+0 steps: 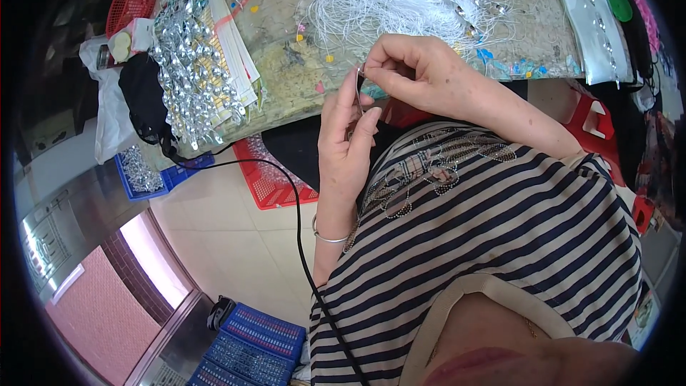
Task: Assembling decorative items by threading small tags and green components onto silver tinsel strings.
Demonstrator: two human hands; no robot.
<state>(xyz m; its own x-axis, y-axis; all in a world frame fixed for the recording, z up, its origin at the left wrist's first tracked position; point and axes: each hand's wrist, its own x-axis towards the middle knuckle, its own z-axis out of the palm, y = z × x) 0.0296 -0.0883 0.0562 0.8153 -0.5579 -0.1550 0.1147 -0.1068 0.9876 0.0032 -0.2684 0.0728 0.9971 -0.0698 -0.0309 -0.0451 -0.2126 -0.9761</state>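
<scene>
My left hand [344,136] is raised at the table's front edge, thumb and fingers curled around a thin pale strand [358,89]. Just to its right, my right hand [418,66] pinches the upper end of that strand between thumb and forefinger. The two hands almost touch at the fingertips. Whether the strand is thread or fine wire is too small to tell. Beyond them on the table lies a loose heap of white threads [386,3]. Twisted silver strips [193,64] hang in a thick bunch over the table's left edge.
The worn table [286,78] carries a red basket [130,3] and paper strips [232,43] at left, and a white sheet [582,14] at right. Below are a red crate [268,189], a blue tray [153,184] and blue boxes [250,347]. A black cable [296,207] hangs beside my left arm.
</scene>
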